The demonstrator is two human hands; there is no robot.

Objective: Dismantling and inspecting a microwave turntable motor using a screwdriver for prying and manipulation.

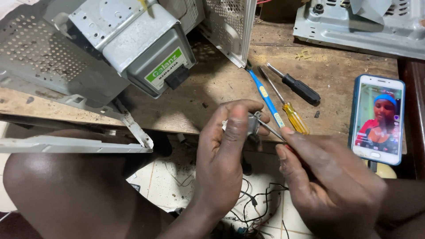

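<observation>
— So how far along is it?
— Midway, I judge: the left hand (226,150) pinches a small grey metal part (253,124) just off the near edge of the worn wooden bench (212,84), while the right hand (327,177) grips a thin metal-shafted tool (270,128), tip touching it.
— Anything unclear?
— The tool's handle and the part's shape are hidden by fingers.

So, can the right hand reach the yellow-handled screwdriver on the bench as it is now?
Probably yes. The yellow-handled screwdriver lies uncovered on the wooden bench, just beyond the right hand, with nothing between them. But that hand already grips a thin metal tool, so it is not free to take it.
</observation>
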